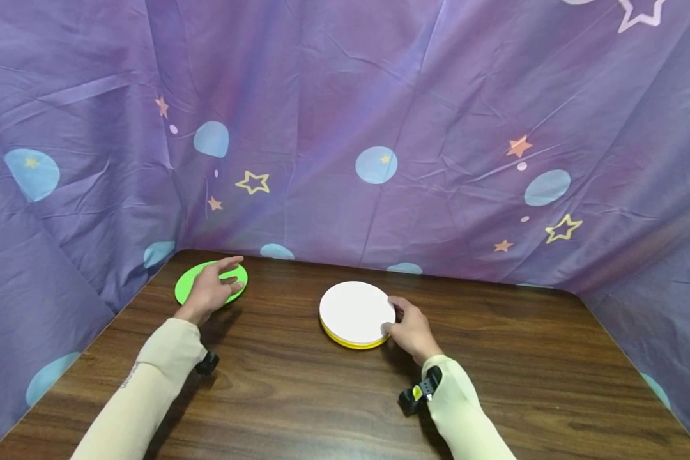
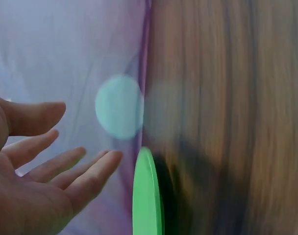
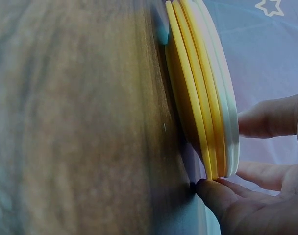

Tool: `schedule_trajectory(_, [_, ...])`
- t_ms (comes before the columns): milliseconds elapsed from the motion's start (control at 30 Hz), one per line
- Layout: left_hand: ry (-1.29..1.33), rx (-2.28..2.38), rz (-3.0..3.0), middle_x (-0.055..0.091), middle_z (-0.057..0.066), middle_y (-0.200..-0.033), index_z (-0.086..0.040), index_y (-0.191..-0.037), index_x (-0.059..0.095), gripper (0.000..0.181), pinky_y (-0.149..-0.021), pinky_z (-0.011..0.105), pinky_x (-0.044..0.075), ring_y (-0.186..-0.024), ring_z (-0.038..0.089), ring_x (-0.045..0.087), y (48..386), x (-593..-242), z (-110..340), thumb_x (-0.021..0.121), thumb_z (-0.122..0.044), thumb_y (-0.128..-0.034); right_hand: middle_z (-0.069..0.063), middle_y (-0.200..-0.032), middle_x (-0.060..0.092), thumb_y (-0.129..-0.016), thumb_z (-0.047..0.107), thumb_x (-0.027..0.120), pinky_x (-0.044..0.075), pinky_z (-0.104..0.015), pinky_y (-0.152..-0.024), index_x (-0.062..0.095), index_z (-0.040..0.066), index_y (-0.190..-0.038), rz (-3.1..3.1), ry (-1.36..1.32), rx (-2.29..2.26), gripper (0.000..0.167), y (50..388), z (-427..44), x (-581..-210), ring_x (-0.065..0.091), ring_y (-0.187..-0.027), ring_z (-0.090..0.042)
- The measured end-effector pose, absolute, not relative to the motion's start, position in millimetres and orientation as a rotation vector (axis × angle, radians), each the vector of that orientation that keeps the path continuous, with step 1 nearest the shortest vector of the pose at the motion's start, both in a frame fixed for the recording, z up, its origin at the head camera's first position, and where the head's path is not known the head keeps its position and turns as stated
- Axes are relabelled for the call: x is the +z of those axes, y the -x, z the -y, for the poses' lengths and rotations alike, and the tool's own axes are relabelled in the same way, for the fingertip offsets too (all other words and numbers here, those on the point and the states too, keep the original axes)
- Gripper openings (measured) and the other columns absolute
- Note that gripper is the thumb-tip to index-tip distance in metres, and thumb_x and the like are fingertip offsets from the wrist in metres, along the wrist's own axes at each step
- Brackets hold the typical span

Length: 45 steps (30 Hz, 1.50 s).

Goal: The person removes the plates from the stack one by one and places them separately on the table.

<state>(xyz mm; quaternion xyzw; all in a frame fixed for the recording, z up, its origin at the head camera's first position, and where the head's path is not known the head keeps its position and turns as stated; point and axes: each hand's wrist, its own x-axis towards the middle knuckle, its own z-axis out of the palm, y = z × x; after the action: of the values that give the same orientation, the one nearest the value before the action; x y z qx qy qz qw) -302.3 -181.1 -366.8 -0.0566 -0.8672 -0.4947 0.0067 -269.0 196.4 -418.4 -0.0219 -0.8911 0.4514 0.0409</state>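
My left hand (image 1: 208,289) hovers above a flat green disc (image 1: 186,281) at the table's far left corner. The left wrist view shows its fingers loosely spread and holding nothing, apart from the disc's thin edge (image 2: 147,200). Near the middle of the table my right hand (image 1: 412,329) pinches the right rim of a stack of round discs (image 1: 356,312), white on top and yellow beneath. In the right wrist view one digit touches the lower yellow edge and another lies at the white face. There the yellow underside shows, with a gap above the wood.
The brown wooden table (image 1: 287,396) runs back to a purple curtain (image 1: 322,115) printed with stars and blue circles. More of that cloth hangs along the left and right sides. Each wrist wears a small black camera (image 1: 416,396).
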Motion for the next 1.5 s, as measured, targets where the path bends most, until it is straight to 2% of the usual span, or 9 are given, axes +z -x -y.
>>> schedule_trajectory(167, [0.237, -1.747, 2.756, 0.038, 0.031, -0.154, 0.001, -0.153, 0.035, 0.058, -0.101, 0.046, 0.054, -0.133, 0.043, 0.053, 299, -367, 163, 0.056, -0.006, -0.0997, -0.026, -0.135, 0.061, -0.072, -0.004, 0.068, 0.047, -0.047, -0.106, 0.052, -0.004, -0.139, 2.726, 0.065, 1.393, 0.069, 269, -195, -418, 0.059, -0.123, -0.035])
schedule_trajectory(367, [0.274, -1.892, 2.762, 0.043, 0.033, -0.15, 0.005, -0.151, 0.035, 0.054, -0.103, 0.051, 0.052, -0.133, 0.044, 0.052, 296, -370, 142, 0.054, -0.008, -0.1013, -0.027, -0.133, 0.062, -0.071, -0.005, 0.068, 0.053, -0.044, -0.097, 0.052, -0.005, -0.138, 2.718, 0.066, 1.412, 0.069, 268, -194, -416, 0.061, -0.118, -0.035])
schedule_trajectory(667, [0.302, -2.074, 2.735, 0.044, 0.036, -0.147, 0.007, -0.15, 0.035, 0.051, -0.103, 0.053, 0.052, -0.135, 0.048, 0.047, 298, -374, 124, 0.049, -0.005, -0.1024, -0.028, -0.132, 0.063, -0.071, -0.004, 0.067, 0.048, -0.049, -0.106, 0.053, -0.005, -0.134, 2.706, 0.068, 1.406, 0.064, 269, -194, -416, 0.06, -0.123, -0.038])
schedule_trajectory(1100, [0.327, -2.189, 2.765, 0.049, 0.037, -0.14, 0.013, -0.146, 0.035, 0.05, -0.103, 0.051, 0.052, -0.128, 0.047, 0.054, 297, -385, 80, 0.051, 0.0, -0.0998, -0.029, -0.133, 0.061, -0.077, -0.001, 0.062, 0.046, -0.05, -0.108, 0.05, -0.007, -0.136, 2.714, 0.074, 1.409, 0.06, 266, -196, -415, 0.058, -0.125, -0.038])
schedule_trajectory(1333, [0.312, -2.179, 2.777, 0.054, 0.035, -0.135, 0.013, -0.143, 0.037, 0.049, -0.1, 0.05, 0.055, -0.115, 0.038, 0.061, 298, -388, 69, 0.054, 0.001, -0.0985, -0.03, -0.135, 0.059, -0.075, -0.004, 0.059, 0.046, -0.051, -0.109, 0.05, -0.008, -0.137, 2.697, 0.075, 1.428, 0.063, 266, -195, -414, 0.057, -0.127, -0.04])
schedule_trajectory(1500, [0.307, -2.2, 2.764, 0.054, 0.035, -0.133, 0.014, -0.141, 0.039, 0.047, -0.098, 0.048, 0.056, -0.108, 0.032, 0.062, 298, -392, 65, 0.053, 0.001, -0.0981, -0.029, -0.135, 0.06, -0.075, -0.004, 0.059, 0.046, -0.05, -0.109, 0.051, -0.007, -0.136, 2.701, 0.09, 1.427, 0.062, 266, -195, -416, 0.058, -0.127, -0.039])
